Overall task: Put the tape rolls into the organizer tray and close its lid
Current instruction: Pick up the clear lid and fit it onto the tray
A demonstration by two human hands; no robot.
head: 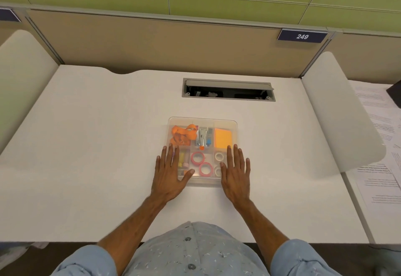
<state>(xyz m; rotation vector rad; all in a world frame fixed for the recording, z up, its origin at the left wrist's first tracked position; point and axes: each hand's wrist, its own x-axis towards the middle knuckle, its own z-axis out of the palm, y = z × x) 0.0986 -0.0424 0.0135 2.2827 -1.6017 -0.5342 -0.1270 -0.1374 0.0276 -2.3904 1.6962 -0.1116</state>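
A clear plastic organizer tray (223,121) lies in the middle of the white desk with its clear lid lying flat on top. Through the lid I see two pink tape rolls (197,158) (206,168) in the middle front compartment and two white tape rolls (219,156) (217,170) in the right front one. My left hand (169,174) rests flat on the tray's front left corner, fingers spread. Flat over the front right corner lies my right hand (235,173), partly covering the white rolls. Neither hand holds anything.
The tray also holds an orange ribbon (182,133), a stapler (202,137), orange sticky notes (223,137) and small yellow items (181,159). A cable hatch (227,90) is set into the desk behind. Printed papers (379,145) lie beyond the right divider.
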